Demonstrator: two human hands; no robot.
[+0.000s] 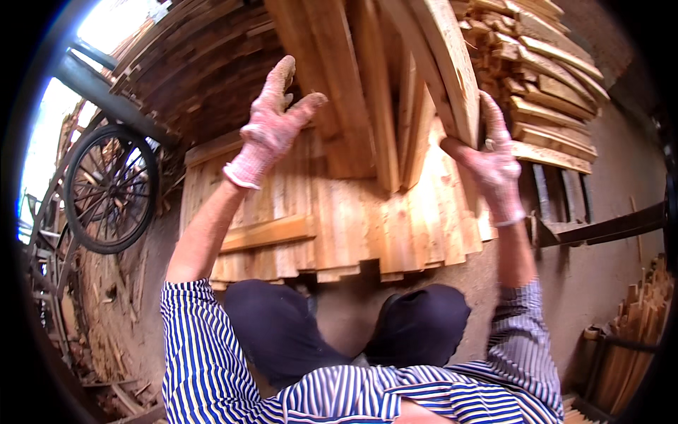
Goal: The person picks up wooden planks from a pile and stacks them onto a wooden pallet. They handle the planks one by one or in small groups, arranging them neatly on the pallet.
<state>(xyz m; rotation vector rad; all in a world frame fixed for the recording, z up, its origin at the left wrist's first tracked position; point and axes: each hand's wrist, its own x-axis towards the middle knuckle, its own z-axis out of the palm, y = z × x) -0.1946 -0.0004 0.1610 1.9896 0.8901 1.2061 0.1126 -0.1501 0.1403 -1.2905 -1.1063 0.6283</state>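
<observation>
Both hands wear pinkish work gloves with dirty fingertips. My left hand (270,133) is in the air, fingers spread and holding nothing, just left of several upright wooden planks (332,92). At the right, my right hand (494,159) grips the lower end of a thick plank (455,67), thumb on one side and fingers on the other. That plank tilts up and runs out of view at the top. Below the hands spreads a layer of boards (339,226) laid side by side with uneven near ends. A short loose board (268,233) lies across them on the left.
Stacked timber (554,92) stands at the back right, and a darker wood stack (205,63) at the back left. A spoked wheel (111,189) is on the left. A dark metal bar (600,226) juts in from the right, above a bundle of wood strips (639,325).
</observation>
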